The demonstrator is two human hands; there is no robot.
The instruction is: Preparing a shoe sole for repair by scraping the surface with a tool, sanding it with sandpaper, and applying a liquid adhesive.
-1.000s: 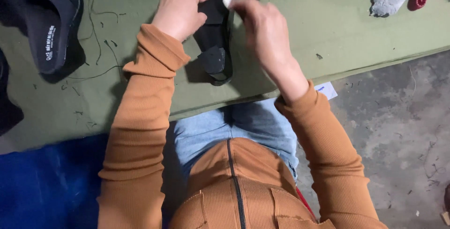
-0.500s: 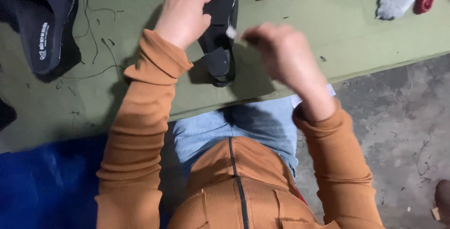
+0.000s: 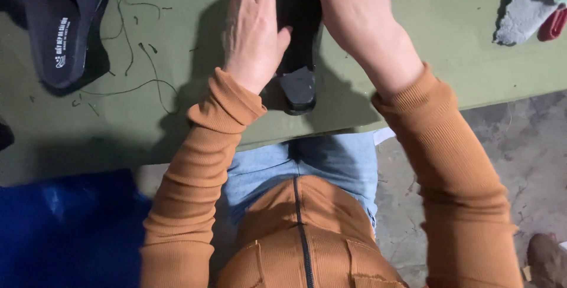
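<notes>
Change: the right hand [image 3: 354, 13], which hung off to the right of the shoe half a second ago, has come back onto it; the left hand [image 3: 254, 34] has kept its place.
Shoe: a black heeled shoe with a blocky sole [image 3: 298, 58] lies near the front edge of the green cloth-covered desk [image 3: 443, 64], heel block toward the person.
Left hand: fingers closed round the shoe's left side, steadying it.
Right hand: laid over the upper part, clamped on it; a small pale thing shows at the fingertips, too hidden to name.
Around: a black slip-on sandal [image 3: 62, 25] toward the far left corner, loose dark threads [image 3: 136, 52] beside it, a grey and green cloth bundle [image 3: 528, 5] toward the far right corner.
Progress: the shoe looks assembled; hand work on its upper appears under way, the sandal untouched.
</notes>
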